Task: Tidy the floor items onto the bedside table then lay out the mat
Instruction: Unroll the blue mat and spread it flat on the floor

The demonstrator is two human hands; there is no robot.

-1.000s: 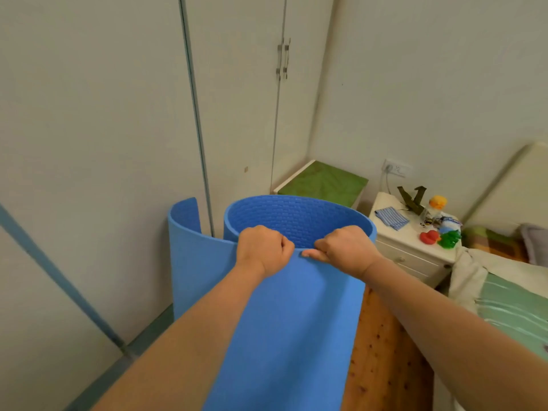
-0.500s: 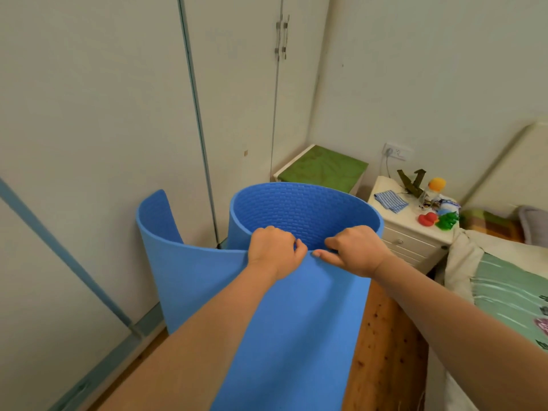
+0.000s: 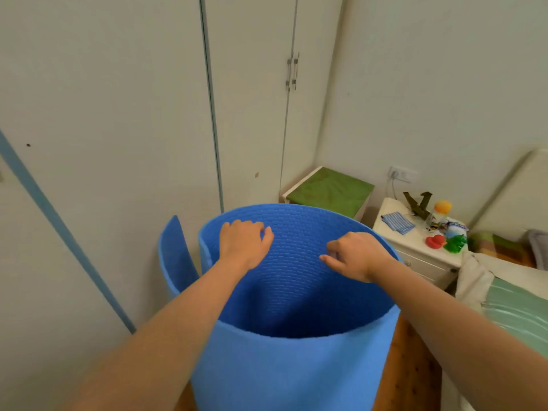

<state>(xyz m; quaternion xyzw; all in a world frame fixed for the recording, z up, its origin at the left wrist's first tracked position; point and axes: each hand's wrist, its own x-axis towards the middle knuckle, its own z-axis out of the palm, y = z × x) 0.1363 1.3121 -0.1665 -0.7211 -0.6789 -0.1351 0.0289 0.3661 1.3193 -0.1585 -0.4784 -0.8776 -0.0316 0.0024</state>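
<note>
A blue foam mat [image 3: 284,375] stands upright on the floor as a loose, wide roll, its outer flap [image 3: 175,256] curling off to the left. Both my arms reach over the near wall into the roll. My left hand [image 3: 244,243] presses with bent fingers on the ribbed far inner wall, close to the mat's inner edge. My right hand [image 3: 354,255] touches the same wall further right, fingers pointing left. Neither hand wraps round an edge. The white bedside table [image 3: 421,265] at right carries a striped cloth [image 3: 397,222], a red duck [image 3: 435,241], a green toy [image 3: 455,243] and an orange-capped bottle [image 3: 441,209].
White wardrobe doors [image 3: 252,114] stand right behind the mat. A green-topped stool [image 3: 329,191] fills the corner beside the bedside table. A bed with green bedding [image 3: 519,312] runs along the right. A narrow strip of wooden floor [image 3: 412,375] shows between mat and bed.
Both hands let go of the mat's near top edge and moved forward into the roll onto its far inner wall. The roll has opened wider and sits lower in view.
</note>
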